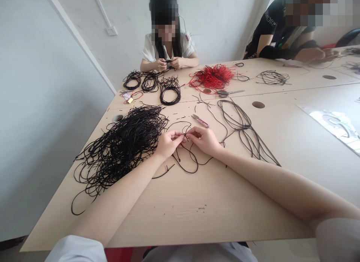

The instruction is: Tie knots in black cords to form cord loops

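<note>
Both my hands pinch one black cord (184,157) mid-table: left hand (168,143) and right hand (204,139), fingertips meeting, knotting it, I judge. Next calls for pulling snug; the pink snips (200,121) lie just beyond.

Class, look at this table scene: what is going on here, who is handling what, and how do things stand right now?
A person's left hand and right hand meet over a wooden table, pinching a thin black cord between the fingertips. A big tangled pile of black cords lies to the left, pink snips just beyond the hands. Across the table a seated person handles a cord too, near coiled black bundles and a red cord heap.
</note>
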The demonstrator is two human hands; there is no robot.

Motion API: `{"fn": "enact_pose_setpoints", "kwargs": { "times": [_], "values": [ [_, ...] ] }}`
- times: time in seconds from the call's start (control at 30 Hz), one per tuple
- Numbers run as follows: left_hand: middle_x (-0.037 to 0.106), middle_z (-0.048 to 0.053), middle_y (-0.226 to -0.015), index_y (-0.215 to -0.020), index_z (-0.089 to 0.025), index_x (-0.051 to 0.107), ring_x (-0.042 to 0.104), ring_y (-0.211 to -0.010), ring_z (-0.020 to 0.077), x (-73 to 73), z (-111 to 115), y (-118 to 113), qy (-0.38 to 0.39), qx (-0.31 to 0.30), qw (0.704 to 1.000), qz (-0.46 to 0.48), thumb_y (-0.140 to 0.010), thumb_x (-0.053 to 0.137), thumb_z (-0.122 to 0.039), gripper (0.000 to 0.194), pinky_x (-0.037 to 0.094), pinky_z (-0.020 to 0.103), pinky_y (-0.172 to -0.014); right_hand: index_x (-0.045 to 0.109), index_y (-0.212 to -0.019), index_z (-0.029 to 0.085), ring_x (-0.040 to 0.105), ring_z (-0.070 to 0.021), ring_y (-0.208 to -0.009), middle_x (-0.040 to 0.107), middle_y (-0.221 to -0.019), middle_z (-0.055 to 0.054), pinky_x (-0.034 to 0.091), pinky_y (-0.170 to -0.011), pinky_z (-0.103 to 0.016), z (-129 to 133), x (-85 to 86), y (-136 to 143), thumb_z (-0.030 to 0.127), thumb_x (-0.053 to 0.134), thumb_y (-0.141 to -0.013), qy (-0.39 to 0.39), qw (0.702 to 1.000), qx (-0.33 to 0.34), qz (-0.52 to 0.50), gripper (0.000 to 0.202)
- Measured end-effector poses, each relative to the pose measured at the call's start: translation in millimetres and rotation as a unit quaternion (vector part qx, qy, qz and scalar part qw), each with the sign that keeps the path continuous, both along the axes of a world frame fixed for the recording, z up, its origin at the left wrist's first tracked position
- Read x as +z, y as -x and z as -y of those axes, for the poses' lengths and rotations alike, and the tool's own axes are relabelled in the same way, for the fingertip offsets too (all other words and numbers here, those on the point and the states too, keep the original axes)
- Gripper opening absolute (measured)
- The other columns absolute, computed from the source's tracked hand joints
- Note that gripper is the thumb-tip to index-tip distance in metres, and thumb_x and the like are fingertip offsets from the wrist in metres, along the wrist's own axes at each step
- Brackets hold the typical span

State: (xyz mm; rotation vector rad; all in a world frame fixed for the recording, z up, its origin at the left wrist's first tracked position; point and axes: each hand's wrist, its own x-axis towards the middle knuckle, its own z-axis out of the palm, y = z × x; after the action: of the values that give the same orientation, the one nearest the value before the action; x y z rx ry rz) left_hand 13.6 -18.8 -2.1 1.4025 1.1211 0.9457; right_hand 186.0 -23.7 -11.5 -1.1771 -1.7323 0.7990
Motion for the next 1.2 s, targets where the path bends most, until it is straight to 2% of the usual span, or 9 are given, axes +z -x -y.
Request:
{"fn": "enact_pose_setpoints", "kwargs": {
  "times": [0.1, 0.2, 0.27, 0.33, 0.53, 0.7, 0.83, 1.0, 1.2],
  "values": [
    [0.069, 0.007, -0.068, -0.079, -0.012, 0.062, 0.065, -0.058, 0.0142, 0.1, -0.9, -0.2, 0.001, 0.023, 1.0, -0.009, -0.075, 0.065, -0.03, 0.019, 0.051, 0.023, -0.053, 0.06, -0.081, 0.018, 0.052, -0.0118, -0.062, 0.061, -0.071, -0.001, 0.042, -0.061, -0.025, 3.0, 4.4, -2.2, 0.031, 0.053, -0.084, -0.002, 0.999, 0.01, -0.041, 0.015],
    [0.069, 0.006, -0.065, -0.077, -0.012, 0.062, 0.064, -0.057, 0.0138, -0.1, -1.6, 0.1, -0.008, 0.026, 0.999, -0.02, -0.075, 0.065, -0.028, 0.016, 0.051, 0.023, -0.053, 0.052, -0.068, 0.018, 0.045, -0.0109, -0.058, 0.05, -0.062, 0.002, 0.037, -0.056, -0.024, 7.9, 9.1, -6.2, 0.033, 0.047, -0.087, 0.01, 0.995, 0.067, -0.067, 0.024],
    [0.069, 0.006, -0.066, -0.077, -0.012, 0.063, 0.064, -0.057, 0.0133, -0.5, -1.6, 0.5, -0.016, 0.025, 0.999, -0.024, -0.075, 0.065, -0.027, 0.015, 0.051, 0.023, -0.054, 0.044, -0.058, 0.018, 0.038, -0.0101, -0.052, 0.041, -0.054, 0.003, 0.032, -0.052, -0.025, 10.5, 10.9, -7.8, 0.036, 0.041, -0.09, 0.025, 0.993, 0.099, -0.053, 0.037],
    [0.07, 0.006, -0.069, -0.078, -0.012, 0.064, 0.064, -0.059, 0.0135, -1.4, -1.4, 0.9, -0.018, 0.025, 0.999, -0.016, -0.075, 0.066, -0.029, 0.017, 0.053, 0.023, -0.055, 0.044, -0.055, 0.018, 0.034, -0.0096, -0.05, 0.037, -0.051, 0.003, 0.029, -0.05, -0.025, 12.0, 11.1, -7.1, 0.038, 0.038, -0.092, 0.018, 0.996, 0.086, -0.021, 0.043],
    [0.071, 0.008, -0.076, -0.086, -0.011, 0.067, 0.067, -0.067, 0.0165, -5.7, -1.9, 0.9, -0.012, 0.021, 1.0, 0.016, -0.072, 0.071, -0.037, 0.03, 0.056, 0.028, -0.061, 0.059, -0.083, 0.02, 0.043, -0.0105, -0.05, 0.049, -0.055, 0.004, 0.035, -0.051, -0.024, 7.0, 2.2, 1.3, 0.032, 0.054, -0.083, -0.053, 0.997, -0.032, 0.04, 0.012],
    [0.071, 0.008, -0.076, -0.087, -0.011, 0.067, 0.068, -0.069, 0.0183, -7.3, -1.3, 0.5, -0.017, 0.023, 0.999, 0.014, -0.071, 0.072, -0.037, 0.03, 0.057, 0.03, -0.063, 0.059, -0.084, 0.02, 0.052, -0.0116, -0.057, 0.062, -0.074, -0.001, 0.043, -0.057, -0.026, 3.7, -1.2, 1.3, 0.027, 0.055, -0.081, -0.072, 0.995, -0.027, 0.056, 0.009],
    [0.071, 0.008, -0.073, -0.084, -0.012, 0.067, 0.067, -0.067, 0.0173, -5.3, 0.9, 0.2, -0.035, 0.01, 0.999, -0.007, -0.074, 0.07, -0.036, 0.027, 0.056, 0.029, -0.063, 0.06, -0.09, 0.021, 0.055, -0.0125, -0.067, 0.063, -0.092, -0.005, 0.046, -0.062, -0.026, 7.1, 3.4, -0.2, 0.027, 0.049, -0.086, -0.105, 0.993, -0.002, 0.055, 0.013],
    [0.07, 0.008, -0.073, -0.084, -0.012, 0.067, 0.067, -0.066, 0.0173, -6.4, 0.6, 0.3, -0.036, 0.022, 0.999, -0.02, -0.073, 0.07, -0.037, 0.027, 0.056, 0.029, -0.061, 0.059, -0.082, 0.021, 0.052, -0.0114, -0.057, 0.064, -0.075, 0.0, 0.041, -0.058, -0.026, 6.0, 0.4, -0.4, 0.026, 0.053, -0.083, -0.077, 0.991, -0.028, 0.11, 0.008],
    [0.07, 0.007, -0.073, -0.085, -0.012, 0.067, 0.066, -0.064, 0.0166, -9.2, -0.8, 1.3, -0.046, 0.027, 0.998, -0.021, -0.074, 0.069, -0.038, 0.028, 0.055, 0.028, -0.06, 0.058, -0.081, 0.021, 0.053, -0.0118, -0.058, 0.064, -0.076, 0.0, 0.041, -0.058, -0.026, 3.1, -5.0, 0.0, 0.023, 0.055, -0.079, -0.082, 0.99, -0.033, 0.11, 0.004]
  ]
}}
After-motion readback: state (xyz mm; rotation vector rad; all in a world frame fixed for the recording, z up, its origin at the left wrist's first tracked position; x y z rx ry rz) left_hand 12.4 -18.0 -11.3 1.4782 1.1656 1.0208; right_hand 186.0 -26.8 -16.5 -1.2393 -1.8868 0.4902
